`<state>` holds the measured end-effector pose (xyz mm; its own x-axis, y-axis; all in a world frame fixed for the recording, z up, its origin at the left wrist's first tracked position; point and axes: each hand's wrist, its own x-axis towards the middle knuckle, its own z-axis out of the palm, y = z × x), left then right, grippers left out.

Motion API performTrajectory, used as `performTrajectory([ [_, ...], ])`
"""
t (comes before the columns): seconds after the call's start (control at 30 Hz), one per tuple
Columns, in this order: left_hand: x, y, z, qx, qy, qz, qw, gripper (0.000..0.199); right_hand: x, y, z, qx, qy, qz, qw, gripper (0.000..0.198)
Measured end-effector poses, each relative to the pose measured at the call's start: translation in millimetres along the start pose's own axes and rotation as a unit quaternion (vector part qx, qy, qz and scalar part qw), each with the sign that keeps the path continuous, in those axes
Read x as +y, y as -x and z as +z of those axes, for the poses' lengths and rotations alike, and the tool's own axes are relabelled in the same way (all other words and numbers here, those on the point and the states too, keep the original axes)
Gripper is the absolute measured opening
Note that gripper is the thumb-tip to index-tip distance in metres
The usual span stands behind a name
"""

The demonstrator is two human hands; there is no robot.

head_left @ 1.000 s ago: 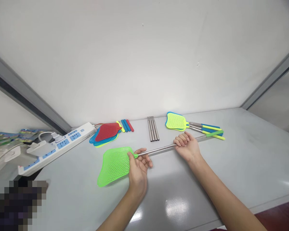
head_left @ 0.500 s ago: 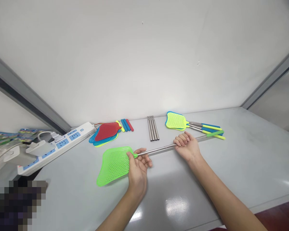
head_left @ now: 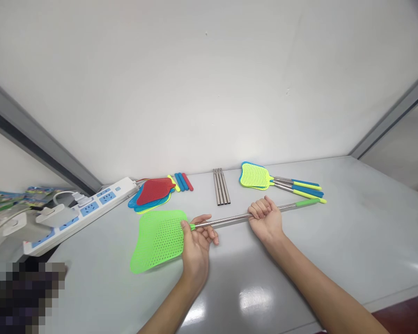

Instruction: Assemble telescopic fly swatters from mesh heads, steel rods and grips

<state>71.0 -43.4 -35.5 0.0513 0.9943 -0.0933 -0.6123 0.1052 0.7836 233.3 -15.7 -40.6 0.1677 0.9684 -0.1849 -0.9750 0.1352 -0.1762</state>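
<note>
Green fly swatter [head_left: 226,220] is in the person's two hands, and in the head view it goes across the middle of the frame. Its flat head [head_left: 158,241], full of little holes, is left of the middle. Its shiny metal rod [head_left: 237,218] goes to the right and up a bit, and ends in a green handle [head_left: 307,202].

The left hand [head_left: 197,246] is pinching the swatter where the head meets the rod, with the thumb on top. The right hand [head_left: 265,219] has its fingers curled tight around the rod, closer to the handle.

Behind, to the right, a pile of yellow and blue swatters [head_left: 255,177] lies on the gray surface [head_left: 369,222]. The green handle covers part of a yellow one there; I can't tell if they touch. Near the middle, four metal rods [head_left: 222,188] lie side by side. To their left are small yellow, blue and red handles [head_left: 181,182], and next to those is a pile of loose heads with a red one on top [head_left: 155,191].

At the left is a long white power strip [head_left: 120,192] with white plugs [head_left: 59,215] in it. The lower left corner is too blurry to make out.
</note>
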Motion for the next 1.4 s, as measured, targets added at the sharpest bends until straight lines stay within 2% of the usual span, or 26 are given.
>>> performTrajectory([
  [0.3, 0, 0, 0, -0.015, 0.002, -0.005, 1.000, 0.050, 4, 5, 1, -0.014, 0.030, -0.011, 0.999, 0.036],
  [0.53, 2, 3, 3, -0.024, -0.005, -0.019, 1.000, 0.050, 7, 8, 4, -0.013, 0.005, 0.003, 1.000, 0.036],
  [0.83, 1, 4, 3, -0.046, -0.013, -0.022, 0.999, 0.052, 8, 8, 3, -0.024, 0.043, -0.004, 0.999, 0.037],
  [1.4, 0, 5, 4, -0.051, -0.032, -0.033, 0.998, 0.051, 12, 9, 2, -0.023, 0.034, 0.011, 0.999, 0.037],
])
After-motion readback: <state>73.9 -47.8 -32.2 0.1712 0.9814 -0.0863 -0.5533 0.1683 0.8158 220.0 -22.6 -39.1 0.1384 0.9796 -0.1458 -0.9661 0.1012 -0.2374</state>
